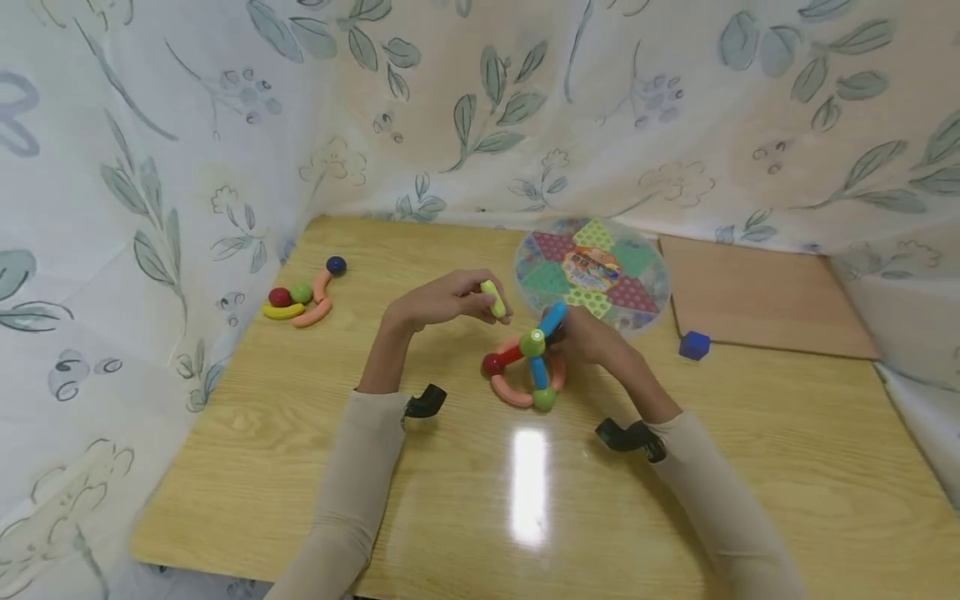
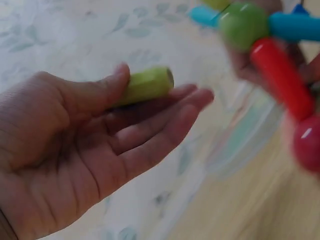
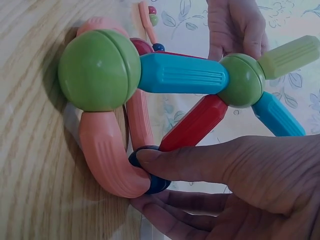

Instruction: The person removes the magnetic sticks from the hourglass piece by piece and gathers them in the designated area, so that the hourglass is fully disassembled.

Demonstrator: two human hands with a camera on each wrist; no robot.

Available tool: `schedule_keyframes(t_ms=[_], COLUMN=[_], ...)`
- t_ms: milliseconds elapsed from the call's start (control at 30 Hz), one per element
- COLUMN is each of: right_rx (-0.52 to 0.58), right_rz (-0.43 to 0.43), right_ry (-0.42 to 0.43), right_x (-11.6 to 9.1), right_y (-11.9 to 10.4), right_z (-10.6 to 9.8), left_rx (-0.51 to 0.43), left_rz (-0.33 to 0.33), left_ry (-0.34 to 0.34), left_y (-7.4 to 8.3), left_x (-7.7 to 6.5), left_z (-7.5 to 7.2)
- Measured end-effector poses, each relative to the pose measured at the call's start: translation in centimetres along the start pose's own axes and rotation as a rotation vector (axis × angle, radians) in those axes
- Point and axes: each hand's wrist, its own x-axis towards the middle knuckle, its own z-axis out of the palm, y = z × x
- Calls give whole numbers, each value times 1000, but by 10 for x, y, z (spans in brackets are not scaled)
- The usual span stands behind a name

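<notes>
My left hand (image 1: 453,298) pinches a yellow-green magnetic rod (image 2: 147,85) between thumb and fingers, up and left of a ball-and-rod structure. My right hand (image 1: 588,337) grips a dark blue ball (image 3: 159,185) at the structure's base, thumb on one side, fingers beneath. Curved salmon rods (image 3: 107,155) link that ball, a lower green ball (image 1: 544,399) and a red ball (image 1: 492,364). A blue rod (image 3: 182,73) and red rods (image 3: 195,122) rise to an upper green ball (image 3: 242,80). From it stick out another blue rod (image 1: 553,318) and another yellow-green rod (image 3: 291,56).
At the table's left lie loose pieces: a dark blue ball (image 1: 336,266), a red ball (image 1: 280,297), a green ball (image 1: 302,292), salmon rods (image 1: 312,314) and a yellow rod (image 1: 283,312). Behind are a round game board (image 1: 540,279), a brown board (image 1: 772,292) and a blue cube (image 1: 694,345).
</notes>
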Motion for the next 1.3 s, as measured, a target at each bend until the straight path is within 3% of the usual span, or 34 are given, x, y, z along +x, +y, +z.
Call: schedule_keyframes(t_ms=[100, 233, 333, 500, 667, 800, 1000, 1133, 1300], right_rx=[-9, 5, 0, -16, 13, 22, 28, 13, 0], right_rz=[-12, 0, 4, 3, 8, 8, 16, 4, -9], right_ry=[11, 14, -3, -8, -5, 5, 5, 18, 13], right_x=[-1, -1, 0, 3, 1, -1, -4, -3, -3], right_y=[-2, -4, -3, -1, -1, -1, 1, 1, 1], right_z=[0, -1, 1, 2, 1, 1, 1, -1, -2], left_rx=[100, 434, 596, 610, 608, 624, 646, 657, 660], left_rz=[-49, -156, -299, -518, -617, -640, -576, -534, -527], left_ry=[210, 539, 671, 695, 711, 711, 647, 679, 713], left_y=[-1, -18, -39, -63, -73, -74, -75, -78, -81], left_x=[-13, -19, -21, -25, -23, -19, -17, -15, -15], left_z=[-15, -36, -46, -49, -49, -50, -51, -50, -48])
